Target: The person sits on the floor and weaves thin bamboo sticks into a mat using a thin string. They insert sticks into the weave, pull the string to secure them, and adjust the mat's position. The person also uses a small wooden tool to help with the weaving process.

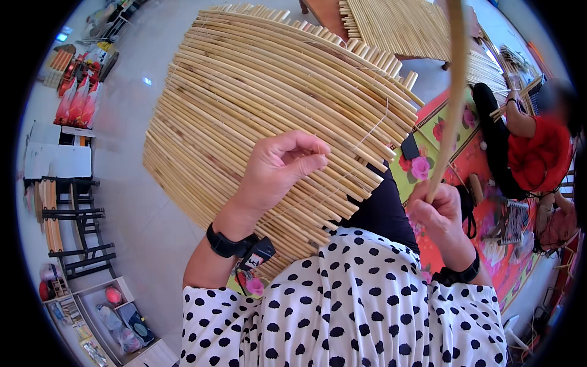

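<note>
A large mat of pale yellow reed sticks (pixel 263 104), bound with thin thread, lies slanted across my lap and stretches away to the far left. Over its near part, my left hand (pixel 282 168) is closed in a pinch, thumb against forefinger; whatever sits between the fingertips is too fine to make out. My right hand (pixel 437 211), to the right of the mat, grips the lower end of a single long stick (pixel 454 104). That stick rises nearly upright past the top edge of the view, apart from the mat. A pale thread (pixel 380 120) crosses the mat's right end.
Another stick mat (pixel 403 27) rests on a low brown table (pixel 327 15) at the far right. A person in red (pixel 538 153) sits to the right, beside a flowered floor covering (pixel 443 131). Stacked black-framed stools (pixel 76 214) and an open box (pixel 116 318) stand on the left.
</note>
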A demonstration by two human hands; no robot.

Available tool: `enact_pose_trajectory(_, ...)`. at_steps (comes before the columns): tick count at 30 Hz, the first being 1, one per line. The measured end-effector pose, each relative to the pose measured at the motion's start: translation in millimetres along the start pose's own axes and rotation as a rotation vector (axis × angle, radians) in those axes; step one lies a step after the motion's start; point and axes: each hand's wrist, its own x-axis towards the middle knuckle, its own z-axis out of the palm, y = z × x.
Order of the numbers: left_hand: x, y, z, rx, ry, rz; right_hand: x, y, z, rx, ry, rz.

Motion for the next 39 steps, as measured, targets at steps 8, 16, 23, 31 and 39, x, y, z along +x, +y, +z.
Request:
enact_pose_trajectory(8,-1,3,11,-0.15,0.025,-0.052,30,-9,30,0.127,-0.1,0.178)
enact_pose_trajectory(16,-3,1,16,-0.208,0.017,-0.031,49,-1,46,0.032,-0.079,0.194)
enact_pose_trajectory(23,-2,-6,13,-0.222,-0.006,0.028,58,-1,56,0.232,-0.128,0.266)
enact_pose_trajectory(31,-4,-5,19,-0.231,0.058,0.073,59,0,58,0.306,-0.128,0.22)
enact_pose_trajectory(39,-5,-2,17,0.278,-0.013,0.213,59,-3,52,-0.008,0.043,0.116)
